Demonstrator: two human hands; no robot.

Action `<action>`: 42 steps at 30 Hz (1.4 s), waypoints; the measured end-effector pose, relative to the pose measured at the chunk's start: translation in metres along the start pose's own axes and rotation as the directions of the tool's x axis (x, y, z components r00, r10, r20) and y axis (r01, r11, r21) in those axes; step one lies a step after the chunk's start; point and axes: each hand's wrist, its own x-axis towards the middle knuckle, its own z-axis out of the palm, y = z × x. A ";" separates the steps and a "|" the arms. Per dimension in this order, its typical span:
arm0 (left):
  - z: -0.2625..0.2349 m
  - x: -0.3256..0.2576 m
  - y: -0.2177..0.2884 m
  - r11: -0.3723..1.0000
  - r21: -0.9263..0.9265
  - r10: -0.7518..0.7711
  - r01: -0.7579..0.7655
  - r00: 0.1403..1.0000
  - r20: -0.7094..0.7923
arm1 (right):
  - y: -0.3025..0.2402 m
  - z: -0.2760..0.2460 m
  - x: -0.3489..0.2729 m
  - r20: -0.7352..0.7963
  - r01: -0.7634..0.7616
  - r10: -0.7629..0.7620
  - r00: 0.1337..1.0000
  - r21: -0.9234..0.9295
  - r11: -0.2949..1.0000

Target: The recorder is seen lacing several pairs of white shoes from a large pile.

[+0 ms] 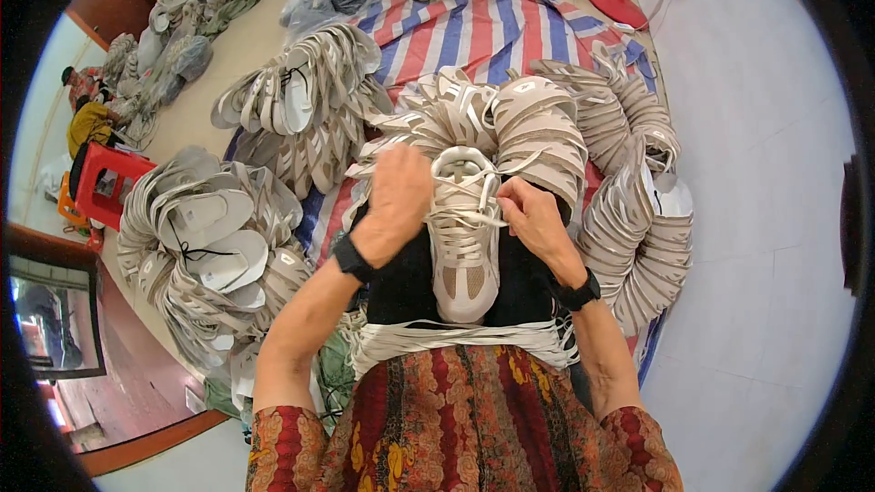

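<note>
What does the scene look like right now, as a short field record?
left hand: on the laces at the top of the shoe upper
right hand: pinching a white lace
shoe upper: beige, on lap, toe toward the person
around: stacked uppers on a striped sheet
left side: red stool

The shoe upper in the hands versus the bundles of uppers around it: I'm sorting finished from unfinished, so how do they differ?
The shoe upper lies single with white laces threaded; the bundles of uppers are stacked, tied together, apparently unlaced. Left hand and right hand work its laces; the bundles lie untouched. Both are pale beige.
</note>
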 end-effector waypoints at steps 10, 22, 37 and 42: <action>-0.006 -0.063 -0.039 0.895 -0.426 -0.153 0.135 0.988 -0.008 | -0.006 -0.020 -0.015 0.263 0.040 0.015 0.965 -0.204 0.978; 0.015 -0.053 -0.014 0.690 -0.721 0.006 -0.064 0.997 -0.082 | 0.004 0.021 -0.004 -0.019 0.286 -0.290 0.957 -0.119 0.951; -0.015 -0.059 0.005 0.654 -0.731 0.205 -0.195 0.976 -0.077 | -0.013 0.017 -0.015 0.133 0.422 -0.400 0.907 -0.299 0.856; -0.014 -0.063 0.005 0.812 -0.571 0.088 -0.121 0.992 -0.085 | -0.008 0.004 -0.016 0.295 0.337 -0.245 0.924 -0.318 0.886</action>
